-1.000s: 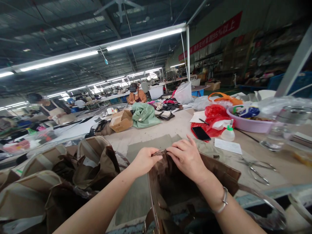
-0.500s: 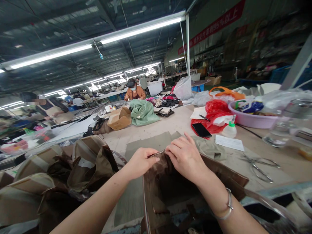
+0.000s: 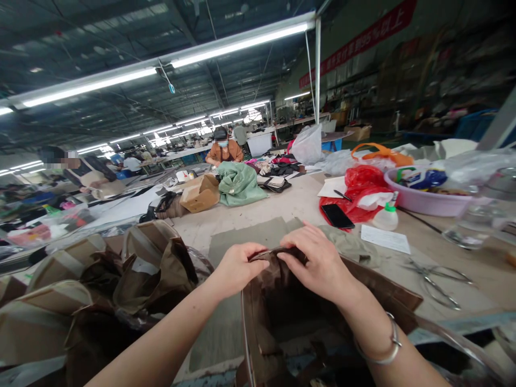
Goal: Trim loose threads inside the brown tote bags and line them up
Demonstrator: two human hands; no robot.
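Note:
A brown fabric bag point(image 3: 258, 322) with an open top stands at the near edge of the table, its dark inside facing me. My left hand point(image 3: 242, 269) pinches the far rim of the bag between thumb and fingers. Close beside it, my right hand point(image 3: 318, 263), with a silver bangle on the wrist, grips the same rim, thumb on the inner side and fingers over the outside. Between the two hands a short stretch of the edge shows folded lining. The lower part of the bag is cut off by the frame.
Several unfinished brown bag pieces point(image 3: 153, 269) are heaped at left. To the right lie scissors point(image 3: 435, 279), a paper slip point(image 3: 385, 238), a phone point(image 3: 337, 216), a small bottle point(image 3: 387, 217) and a purple basin point(image 3: 427, 201). Farther back are a green bag point(image 3: 242, 185), a carton point(image 3: 200, 193) and co-workers.
My right hand's fingers have shifted on the rim, the thumb now showing along the inner side. The left hand keeps its pinch. The view has turned slightly left.

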